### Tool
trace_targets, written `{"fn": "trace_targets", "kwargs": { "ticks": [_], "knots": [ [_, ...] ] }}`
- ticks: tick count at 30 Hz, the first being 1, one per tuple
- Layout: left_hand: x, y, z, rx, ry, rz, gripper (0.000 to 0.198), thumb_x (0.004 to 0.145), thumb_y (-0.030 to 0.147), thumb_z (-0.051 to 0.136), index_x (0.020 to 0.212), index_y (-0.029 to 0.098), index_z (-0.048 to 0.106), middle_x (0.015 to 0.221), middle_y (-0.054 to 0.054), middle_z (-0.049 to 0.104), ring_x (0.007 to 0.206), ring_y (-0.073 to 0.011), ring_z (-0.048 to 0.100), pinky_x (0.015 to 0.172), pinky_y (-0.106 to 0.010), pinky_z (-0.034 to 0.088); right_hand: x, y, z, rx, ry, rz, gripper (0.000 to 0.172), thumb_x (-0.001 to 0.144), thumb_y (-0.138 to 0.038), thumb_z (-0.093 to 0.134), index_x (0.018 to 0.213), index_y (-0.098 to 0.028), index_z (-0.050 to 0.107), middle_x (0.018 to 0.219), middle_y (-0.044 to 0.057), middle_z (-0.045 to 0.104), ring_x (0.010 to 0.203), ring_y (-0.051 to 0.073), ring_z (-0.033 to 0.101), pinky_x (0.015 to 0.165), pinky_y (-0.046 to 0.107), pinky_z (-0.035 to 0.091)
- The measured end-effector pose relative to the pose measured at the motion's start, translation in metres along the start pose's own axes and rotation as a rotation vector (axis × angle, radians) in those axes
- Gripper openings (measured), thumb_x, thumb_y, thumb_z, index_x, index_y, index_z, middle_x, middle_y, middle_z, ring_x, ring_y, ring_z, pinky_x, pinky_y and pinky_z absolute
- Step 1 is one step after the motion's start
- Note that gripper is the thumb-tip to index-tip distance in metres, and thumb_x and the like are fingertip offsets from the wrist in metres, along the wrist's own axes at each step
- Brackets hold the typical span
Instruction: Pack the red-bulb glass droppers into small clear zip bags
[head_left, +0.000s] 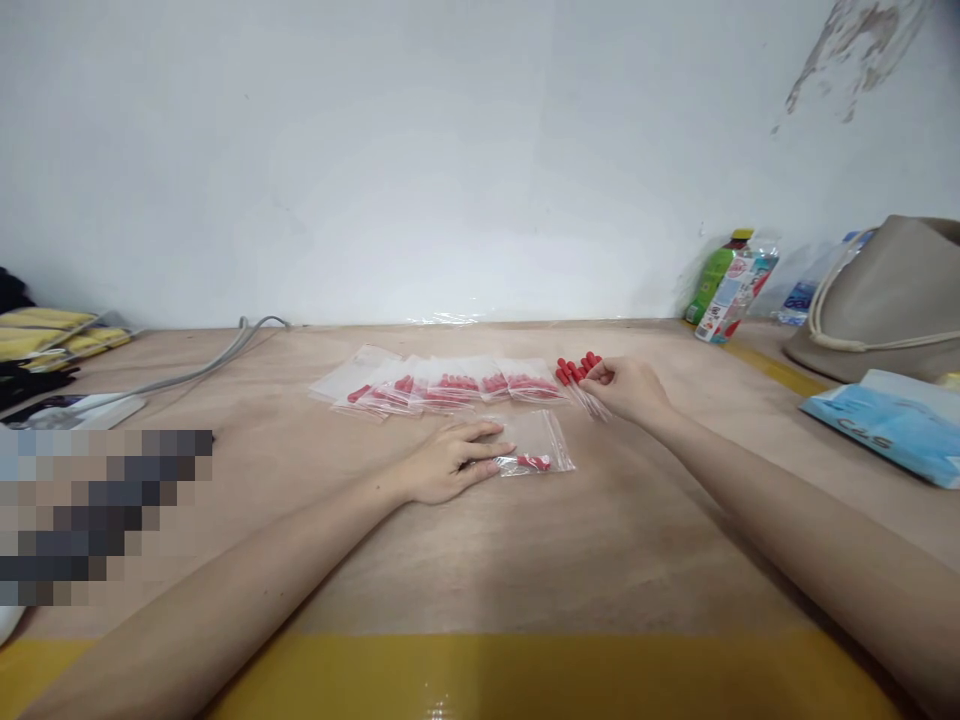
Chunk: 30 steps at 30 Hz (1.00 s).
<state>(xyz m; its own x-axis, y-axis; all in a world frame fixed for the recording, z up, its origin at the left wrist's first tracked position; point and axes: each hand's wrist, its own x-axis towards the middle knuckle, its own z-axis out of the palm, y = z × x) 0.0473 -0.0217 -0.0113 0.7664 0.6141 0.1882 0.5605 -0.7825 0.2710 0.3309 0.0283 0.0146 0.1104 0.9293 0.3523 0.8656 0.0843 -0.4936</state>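
My left hand (pixel 450 462) lies flat, fingers stretched out, on the left part of a small clear zip bag (pixel 536 440) that holds a few red pieces. My right hand (pixel 626 388) is curled, its fingertips pinched at a loose cluster of red cylindrical pieces (pixel 576 368) on the wooden table (pixel 600 540). What the fingers hold I cannot make out. A row of several filled clear bags with red pieces (pixel 442 385) lies just beyond the left hand.
Bottles (pixel 731 285) lie at the back right by the wall. A beige bag (pixel 892 300) and a blue packet (pixel 892 425) sit on the right. A grey cable (pixel 202 370) and yellow items (pixel 52 335) are at the left. Yellow tape (pixel 525 675) lines the table's near edge.
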Motion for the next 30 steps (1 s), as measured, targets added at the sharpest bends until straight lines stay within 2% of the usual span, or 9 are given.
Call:
{"fn": "trace_targets", "kwargs": {
  "ticks": [5, 9, 15, 18, 20, 22, 24, 26, 30],
  "knots": [
    [-0.001, -0.001, 0.001, 0.02, -0.003, -0.002, 0.036, 0.094, 0.038, 0.038, 0.128, 0.032, 0.045, 0.14, -0.002, 0.037, 0.128, -0.0204, 0.034, 0.106, -0.041, 0.026, 0.017, -0.014, 0.018, -0.199, -0.092, 0.098, 0.021, 0.066, -0.037, 0.056, 0.057, -0.019, 0.059, 0.07, 0.007, 0.064, 0.068, 0.02, 0.06, 0.054, 0.027, 0.037],
    [-0.002, -0.001, 0.001, 0.026, 0.007, 0.007, 0.036, 0.093, 0.039, 0.038, 0.128, 0.031, 0.046, 0.139, -0.002, 0.038, 0.128, -0.0209, 0.034, 0.105, -0.041, 0.026, 0.028, -0.016, 0.033, -0.193, -0.12, 0.192, 0.017, 0.063, -0.035, 0.06, 0.064, -0.018, 0.059, 0.073, 0.009, 0.064, 0.068, 0.02, 0.06, 0.056, 0.027, 0.039],
    [-0.002, 0.0, 0.0, 0.013, 0.008, 0.005, 0.036, 0.093, 0.04, 0.039, 0.127, 0.03, 0.047, 0.139, -0.003, 0.039, 0.128, -0.0212, 0.035, 0.105, -0.041, 0.027, 0.038, -0.01, 0.024, -0.082, -0.125, 0.177, 0.022, 0.064, -0.037, 0.059, 0.058, -0.017, 0.056, 0.061, 0.008, 0.06, 0.064, 0.019, 0.058, 0.053, 0.027, 0.037],
    [-0.002, 0.0, -0.001, 0.013, -0.001, 0.006, 0.036, 0.093, 0.039, 0.038, 0.128, 0.031, 0.047, 0.139, -0.003, 0.038, 0.128, -0.0208, 0.034, 0.105, -0.042, 0.026, 0.025, -0.008, 0.014, 0.186, -0.06, 0.113, 0.024, 0.066, -0.04, 0.059, 0.061, -0.017, 0.055, 0.056, 0.004, 0.057, 0.058, 0.016, 0.055, 0.05, 0.025, 0.037],
    [-0.002, 0.0, -0.001, 0.015, -0.008, 0.007, 0.037, 0.093, 0.039, 0.038, 0.128, 0.031, 0.046, 0.14, -0.003, 0.037, 0.129, -0.0207, 0.033, 0.105, -0.042, 0.027, 0.008, -0.006, 0.011, 0.485, -0.022, 0.086, 0.03, 0.066, -0.041, 0.061, 0.082, -0.016, 0.053, 0.056, 0.0, 0.056, 0.052, 0.013, 0.053, 0.047, 0.023, 0.039],
    [-0.002, 0.0, -0.001, 0.016, -0.013, 0.002, 0.037, 0.093, 0.039, 0.038, 0.128, 0.031, 0.046, 0.14, -0.003, 0.037, 0.129, -0.0206, 0.033, 0.105, -0.042, 0.027, -0.011, -0.005, 0.011, 0.729, -0.014, 0.064, 0.053, 0.066, -0.039, 0.062, 0.109, -0.017, 0.04, 0.054, -0.005, 0.053, 0.045, 0.011, 0.049, 0.044, 0.022, 0.04],
    [-0.002, 0.0, 0.0, 0.015, -0.019, -0.004, 0.037, 0.093, 0.04, 0.038, 0.128, 0.031, 0.046, 0.14, -0.003, 0.037, 0.128, -0.0203, 0.034, 0.105, -0.042, 0.028, -0.028, -0.003, 0.015, 0.849, 0.0, 0.077, 0.072, 0.065, -0.034, 0.064, 0.122, -0.019, 0.024, 0.053, -0.009, 0.051, 0.043, 0.011, 0.05, 0.042, 0.022, 0.041],
    [-0.003, 0.0, 0.0, 0.016, -0.023, -0.008, 0.038, 0.093, 0.04, 0.037, 0.129, 0.031, 0.045, 0.14, -0.003, 0.036, 0.129, -0.0202, 0.033, 0.105, -0.041, 0.027, -0.04, -0.001, 0.022, 0.908, 0.007, 0.134, 0.077, 0.064, -0.031, 0.065, 0.124, -0.021, 0.018, 0.054, -0.009, 0.051, 0.043, 0.011, 0.052, 0.041, 0.022, 0.044],
    [-0.003, 0.0, 0.0, 0.014, -0.023, -0.022, 0.041, 0.093, 0.041, 0.037, 0.133, 0.03, 0.04, 0.141, -0.003, 0.036, 0.129, -0.021, 0.032, 0.106, -0.042, 0.025, -0.049, -0.001, 0.033, 1.002, 0.015, 0.193, 0.068, 0.063, -0.034, 0.067, 0.113, -0.022, 0.022, 0.057, -0.009, 0.054, 0.048, 0.012, 0.058, 0.048, 0.025, 0.052]
  ]
}}
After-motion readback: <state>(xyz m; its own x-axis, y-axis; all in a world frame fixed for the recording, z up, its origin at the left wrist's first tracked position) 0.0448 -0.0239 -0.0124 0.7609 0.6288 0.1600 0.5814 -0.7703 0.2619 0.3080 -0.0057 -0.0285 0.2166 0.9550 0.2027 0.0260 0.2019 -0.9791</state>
